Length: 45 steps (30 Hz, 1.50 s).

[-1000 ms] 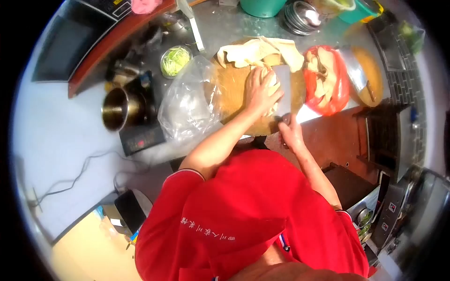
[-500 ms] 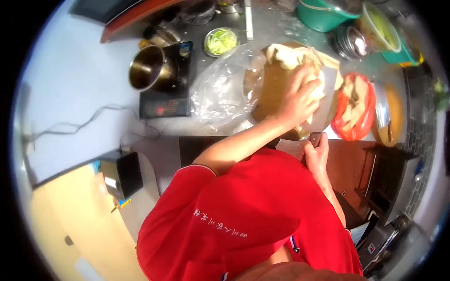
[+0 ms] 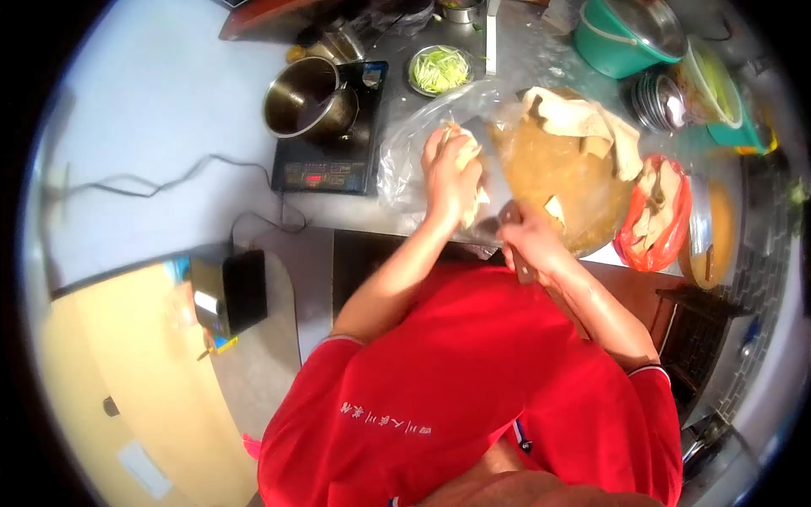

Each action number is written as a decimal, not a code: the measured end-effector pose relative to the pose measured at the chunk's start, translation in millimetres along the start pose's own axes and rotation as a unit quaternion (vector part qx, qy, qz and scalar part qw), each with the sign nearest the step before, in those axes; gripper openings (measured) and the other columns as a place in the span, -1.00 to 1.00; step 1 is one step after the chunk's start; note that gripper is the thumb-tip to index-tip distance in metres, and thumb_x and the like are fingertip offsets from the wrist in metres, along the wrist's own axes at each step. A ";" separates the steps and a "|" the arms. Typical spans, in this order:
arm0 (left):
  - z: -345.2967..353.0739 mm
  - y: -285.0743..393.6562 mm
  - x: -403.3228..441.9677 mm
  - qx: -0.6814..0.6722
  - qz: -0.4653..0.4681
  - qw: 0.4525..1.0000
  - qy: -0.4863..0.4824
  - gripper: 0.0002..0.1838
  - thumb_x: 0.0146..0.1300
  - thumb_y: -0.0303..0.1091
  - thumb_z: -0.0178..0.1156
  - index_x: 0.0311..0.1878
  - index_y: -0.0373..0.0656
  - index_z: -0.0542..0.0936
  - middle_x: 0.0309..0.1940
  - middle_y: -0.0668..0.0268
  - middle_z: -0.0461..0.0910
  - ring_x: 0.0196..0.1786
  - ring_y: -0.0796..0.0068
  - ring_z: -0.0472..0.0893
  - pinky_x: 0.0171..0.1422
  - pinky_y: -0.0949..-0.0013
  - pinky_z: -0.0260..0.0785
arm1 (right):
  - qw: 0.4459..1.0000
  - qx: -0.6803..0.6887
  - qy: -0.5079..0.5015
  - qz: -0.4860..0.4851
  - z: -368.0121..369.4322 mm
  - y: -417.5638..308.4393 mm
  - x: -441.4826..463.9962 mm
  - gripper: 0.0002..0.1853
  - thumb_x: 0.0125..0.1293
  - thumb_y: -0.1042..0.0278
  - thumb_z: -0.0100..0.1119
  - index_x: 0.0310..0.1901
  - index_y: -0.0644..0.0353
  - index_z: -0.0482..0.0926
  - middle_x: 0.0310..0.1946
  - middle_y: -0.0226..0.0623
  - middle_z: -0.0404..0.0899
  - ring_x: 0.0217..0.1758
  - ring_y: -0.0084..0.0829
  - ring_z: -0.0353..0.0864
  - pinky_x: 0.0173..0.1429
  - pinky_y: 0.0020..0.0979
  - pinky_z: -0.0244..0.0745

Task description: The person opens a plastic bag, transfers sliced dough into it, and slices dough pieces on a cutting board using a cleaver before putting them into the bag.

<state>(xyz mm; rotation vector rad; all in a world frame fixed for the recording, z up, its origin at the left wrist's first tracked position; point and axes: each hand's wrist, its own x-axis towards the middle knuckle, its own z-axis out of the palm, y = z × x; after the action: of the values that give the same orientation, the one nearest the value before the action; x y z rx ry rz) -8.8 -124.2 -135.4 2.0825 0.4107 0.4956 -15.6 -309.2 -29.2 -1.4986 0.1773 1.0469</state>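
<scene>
My left hand is wrapped round pale sliced food over the clear plastic bag. My right hand grips the brown handle of a cleaver; its blade lies beside and partly under the food, blurred against the bag. To the right is the round wooden chopping board, with a small pale piece near its front edge. Large pale sheets of food lie along the board's back.
An induction cooker with a metal pot stands left. Behind are a bowl of green shreds and a green bucket. At right are a red bag and another board with a knife.
Both hands have moved left relative to the board, taking the cleaver and sliced food from it to the plastic bag. The camera view has also shifted.
</scene>
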 end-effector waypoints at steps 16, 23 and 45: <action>-38.0 -111.2 51.8 -0.027 -0.107 0.982 -0.155 -0.64 0.56 -0.28 0.22 0.27 -0.26 0.67 0.19 0.08 0.75 0.28 0.30 0.70 0.41 0.31 0.44 | 0.995 -0.014 0.100 0.024 -44.6 18.2 -42.8 -0.75 0.39 0.53 0.24 0.04 0.18 0.46 -0.52 -0.37 0.52 -0.61 -0.53 0.50 -0.53 -0.43 0.43; -34.5 -59.2 -9.0 -0.009 0.027 0.990 -0.138 -0.78 0.50 -0.42 0.28 0.12 -0.25 0.72 -0.03 0.15 0.80 0.05 0.30 0.78 0.19 0.29 0.57 | 0.969 0.061 0.218 -0.096 -135.3 96.6 -75.9 -0.80 0.31 0.60 0.21 -0.07 0.18 0.47 -0.52 -0.39 0.50 -0.66 -0.53 0.47 -0.55 -0.45 0.43; 71.3 7.8 -1.8 0.043 0.220 0.899 -0.375 -0.78 0.12 -0.57 0.32 -0.14 -0.18 0.68 -0.07 0.08 0.61 0.05 -0.05 0.64 0.16 0.09 0.51 | 0.866 -0.251 0.425 -0.080 -142.2 152.8 -94.8 -0.68 0.24 0.46 0.27 -0.01 0.37 0.47 -0.18 0.23 0.61 -0.07 0.24 0.65 0.06 0.05 0.53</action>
<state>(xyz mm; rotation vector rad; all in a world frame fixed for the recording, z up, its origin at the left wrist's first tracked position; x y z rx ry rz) 25.8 -180.2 -164.1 2.2646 -0.5087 -0.1071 -99.4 -512.0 -95.4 -2.3450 0.4085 0.2228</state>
